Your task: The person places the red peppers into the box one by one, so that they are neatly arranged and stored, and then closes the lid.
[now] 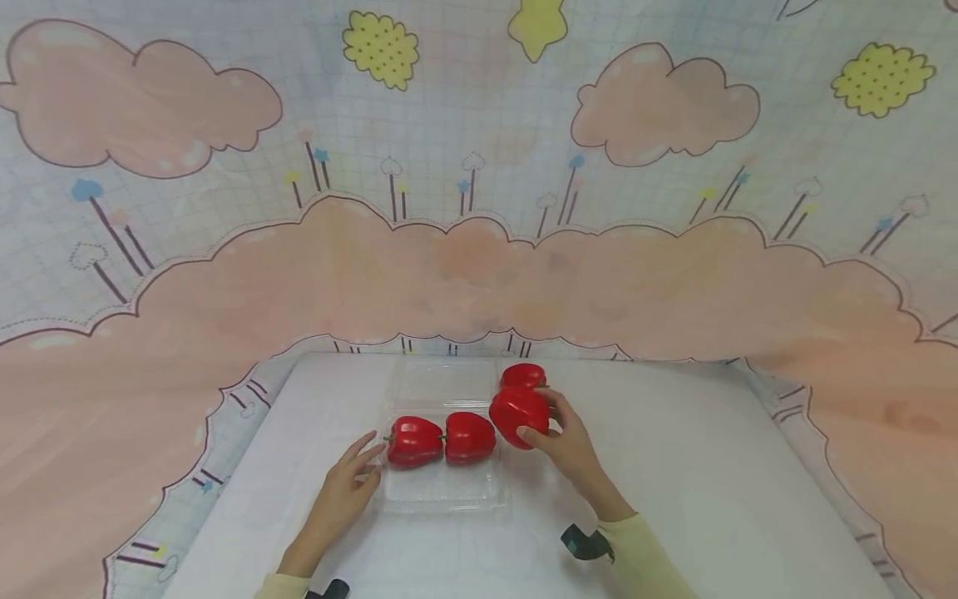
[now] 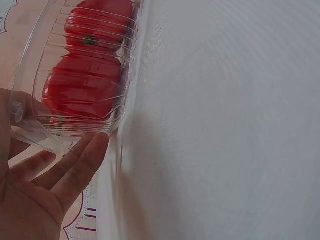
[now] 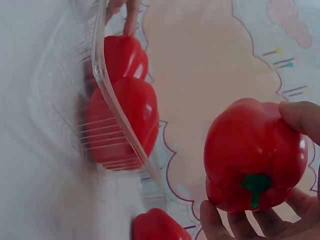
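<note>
A clear plastic clamshell box (image 1: 441,497) lies with its lid raised at the back. Two red bell peppers sit side by side in it, the left pepper (image 1: 414,442) and the right pepper (image 1: 470,438). My right hand (image 1: 565,441) grips a third red bell pepper (image 1: 519,418) between thumb and fingers, just off the box's right side. Its green stem (image 3: 256,187) shows in the right wrist view. At the box's left end, my left hand (image 1: 348,487) rests its fairly straight fingers (image 2: 82,172) against the clear wall.
Another red bell pepper (image 1: 523,375) lies behind the held one, to the right of the raised lid (image 1: 445,383). The white table (image 1: 674,466) spreads out on both sides. A cloud-patterned cloth (image 1: 464,283) hangs behind and shows past the table's edges.
</note>
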{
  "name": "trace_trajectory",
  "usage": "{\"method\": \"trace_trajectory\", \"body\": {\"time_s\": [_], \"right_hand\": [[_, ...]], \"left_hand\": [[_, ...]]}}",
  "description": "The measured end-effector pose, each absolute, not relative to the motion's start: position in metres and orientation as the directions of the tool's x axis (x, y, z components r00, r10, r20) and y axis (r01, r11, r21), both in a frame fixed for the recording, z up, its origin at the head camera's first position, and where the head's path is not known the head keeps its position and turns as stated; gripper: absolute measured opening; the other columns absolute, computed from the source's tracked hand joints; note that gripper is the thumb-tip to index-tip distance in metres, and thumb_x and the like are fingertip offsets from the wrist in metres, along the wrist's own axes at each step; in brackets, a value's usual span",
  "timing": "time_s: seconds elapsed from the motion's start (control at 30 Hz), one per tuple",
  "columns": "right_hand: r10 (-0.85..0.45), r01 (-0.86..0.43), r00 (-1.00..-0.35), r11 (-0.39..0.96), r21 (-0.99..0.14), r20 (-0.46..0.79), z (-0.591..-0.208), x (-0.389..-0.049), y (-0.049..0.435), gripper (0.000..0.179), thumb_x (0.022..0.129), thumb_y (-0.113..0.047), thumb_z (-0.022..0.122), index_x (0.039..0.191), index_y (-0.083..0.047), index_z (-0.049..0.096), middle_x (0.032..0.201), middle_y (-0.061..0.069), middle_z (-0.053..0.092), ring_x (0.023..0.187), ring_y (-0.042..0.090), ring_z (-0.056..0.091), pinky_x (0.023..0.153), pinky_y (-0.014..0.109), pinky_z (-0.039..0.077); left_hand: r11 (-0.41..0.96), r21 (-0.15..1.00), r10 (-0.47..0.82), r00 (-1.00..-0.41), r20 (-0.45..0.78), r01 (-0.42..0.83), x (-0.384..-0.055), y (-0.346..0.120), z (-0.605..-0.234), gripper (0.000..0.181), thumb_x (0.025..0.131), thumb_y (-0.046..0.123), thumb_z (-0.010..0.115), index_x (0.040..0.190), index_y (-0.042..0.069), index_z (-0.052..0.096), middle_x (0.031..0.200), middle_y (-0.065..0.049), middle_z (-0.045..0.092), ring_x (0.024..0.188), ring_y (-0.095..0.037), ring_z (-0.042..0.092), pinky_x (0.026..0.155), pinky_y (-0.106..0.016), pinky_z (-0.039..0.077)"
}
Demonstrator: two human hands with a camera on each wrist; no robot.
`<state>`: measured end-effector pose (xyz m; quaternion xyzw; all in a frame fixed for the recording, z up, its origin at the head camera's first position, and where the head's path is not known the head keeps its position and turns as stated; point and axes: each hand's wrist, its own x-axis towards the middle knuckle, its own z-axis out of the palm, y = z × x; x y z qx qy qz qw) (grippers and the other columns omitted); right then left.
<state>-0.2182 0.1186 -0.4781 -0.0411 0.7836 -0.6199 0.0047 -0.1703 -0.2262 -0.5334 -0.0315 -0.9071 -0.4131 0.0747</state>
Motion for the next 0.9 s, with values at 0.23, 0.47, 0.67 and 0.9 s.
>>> {"method": "trace_trajectory", "body": {"time_s": [0.23, 0.47, 0.67, 0.9], "right_hand": [[-0.118, -0.099, -0.99, 0.185, -0.978, 0.078, -0.481, -0.216, 0.111, 0.071, 0.077, -0.016, 0.082, 0.139, -0.018, 0.047, 0.137, 0.008, 0.053, 0.124, 0.029, 0.051, 0.091, 0.042, 0.06], [-0.147, -0.109, -0.986, 0.188, -0.976, 0.082, -0.482, -0.218, 0.103, 0.07, 0.077, -0.018, 0.081, 0.138, -0.023, 0.047, 0.137, 0.005, 0.054, 0.124, 0.026, 0.051, 0.091, 0.04, 0.06], [-0.147, -0.11, -0.986, 0.184, -0.977, 0.083, -0.481, -0.219, 0.101, 0.069, 0.078, -0.015, 0.08, 0.138, -0.022, 0.048, 0.137, 0.006, 0.054, 0.124, 0.027, 0.051, 0.092, 0.042, 0.059], [-0.167, -0.102, -0.983, 0.178, -0.979, 0.073, -0.479, -0.216, 0.097, 0.069, 0.078, -0.019, 0.081, 0.139, -0.022, 0.049, 0.136, 0.006, 0.055, 0.123, 0.027, 0.052, 0.092, 0.04, 0.059]], "left_hand": [[0.66, 0.742, -0.011, -0.987, 0.162, 0.114, -0.168, -0.228, -0.534, 0.042, 0.092, 0.003, 0.061, 0.134, 0.003, 0.059, 0.154, -0.014, 0.042, 0.108, -0.031, 0.068, 0.085, -0.035, 0.061], [0.661, 0.74, -0.013, -0.984, 0.177, 0.125, -0.168, -0.228, -0.534, 0.041, 0.092, 0.003, 0.06, 0.133, 0.002, 0.059, 0.153, -0.014, 0.043, 0.107, -0.032, 0.068, 0.083, -0.033, 0.061], [0.659, 0.738, -0.004, -0.981, 0.195, 0.144, -0.169, -0.227, -0.537, 0.041, 0.092, 0.004, 0.06, 0.133, 0.002, 0.059, 0.152, -0.015, 0.043, 0.107, -0.032, 0.068, 0.083, -0.034, 0.061], [0.66, 0.733, 0.003, -0.977, 0.215, 0.164, -0.17, -0.226, -0.539, 0.041, 0.091, 0.002, 0.061, 0.132, 0.002, 0.06, 0.151, -0.015, 0.044, 0.106, -0.032, 0.069, 0.083, -0.036, 0.061]]}}
